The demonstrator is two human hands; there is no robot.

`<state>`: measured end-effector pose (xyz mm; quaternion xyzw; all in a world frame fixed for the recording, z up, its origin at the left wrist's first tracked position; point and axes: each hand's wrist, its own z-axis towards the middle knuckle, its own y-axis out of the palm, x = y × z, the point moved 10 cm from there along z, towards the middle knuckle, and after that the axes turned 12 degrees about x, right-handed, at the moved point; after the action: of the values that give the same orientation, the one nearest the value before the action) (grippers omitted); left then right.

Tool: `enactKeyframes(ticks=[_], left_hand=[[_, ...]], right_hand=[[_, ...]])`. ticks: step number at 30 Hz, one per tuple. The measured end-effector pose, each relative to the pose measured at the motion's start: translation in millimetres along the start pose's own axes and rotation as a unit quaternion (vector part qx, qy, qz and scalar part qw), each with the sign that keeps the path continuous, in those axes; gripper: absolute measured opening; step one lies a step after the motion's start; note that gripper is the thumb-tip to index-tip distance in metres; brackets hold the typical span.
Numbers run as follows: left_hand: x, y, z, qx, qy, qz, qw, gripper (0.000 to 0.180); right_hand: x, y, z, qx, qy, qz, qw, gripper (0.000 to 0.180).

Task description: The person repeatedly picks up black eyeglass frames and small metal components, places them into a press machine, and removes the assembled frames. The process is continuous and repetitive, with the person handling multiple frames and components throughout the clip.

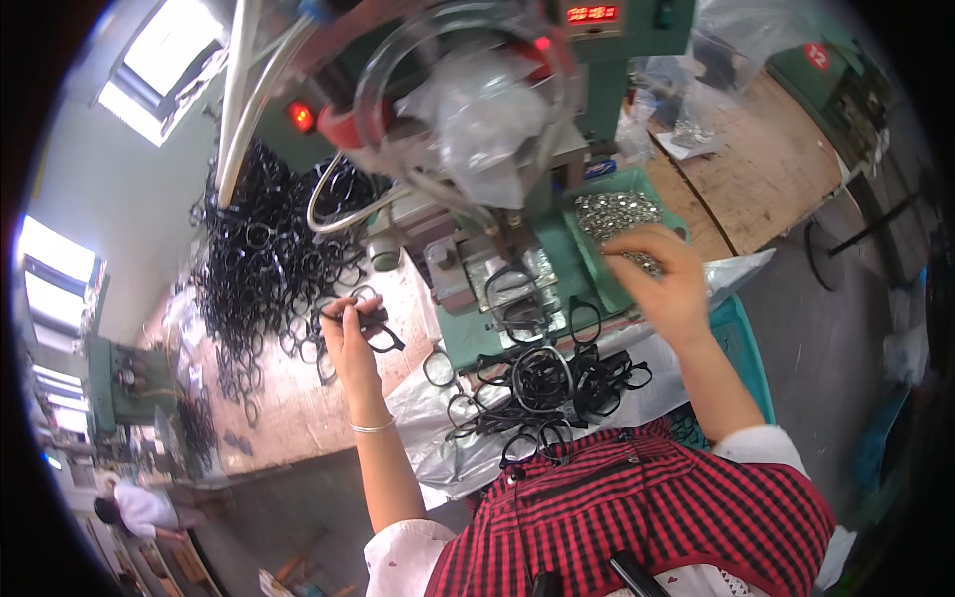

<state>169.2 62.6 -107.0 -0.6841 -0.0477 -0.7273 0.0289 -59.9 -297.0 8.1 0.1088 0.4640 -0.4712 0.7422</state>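
Note:
My left hand is closed on a black eyeglass frame, held to the left of the green machine. Over on the right, my right hand reaches above a green tray of small shiny metal parts. Its thumb and fingertips come together at the parts; whatever is between them is too small to make out. A pile of black eyeglass frames lies in front of the machine, on silvery sheeting by my lap.
A large heap of black frames covers the bench at left. Clear hoses and a plastic-wrapped part hang over the machine. A teal bin stands below my right forearm. Another person is far off at lower left.

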Motion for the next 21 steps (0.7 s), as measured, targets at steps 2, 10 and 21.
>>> enactKeyframes(ticks=[2, 10, 21], left_hand=[[-5, 3, 4, 0.006, 0.015, -0.001, 1.0, 0.012], [99, 38, -74, -0.031, 0.139, -0.179, 0.973, 0.021], [191, 101, -217, -0.443, 0.365, -0.132, 0.808, 0.011]], right_hand=[[-30, 29, 18, -0.012, -0.062, 0.037, 0.997, 0.014], [-7, 66, 3, 0.02, 0.109, 0.211, 0.971, 0.034], [-20, 87, -1, 0.006, 0.185, 0.363, 0.913, 0.046]])
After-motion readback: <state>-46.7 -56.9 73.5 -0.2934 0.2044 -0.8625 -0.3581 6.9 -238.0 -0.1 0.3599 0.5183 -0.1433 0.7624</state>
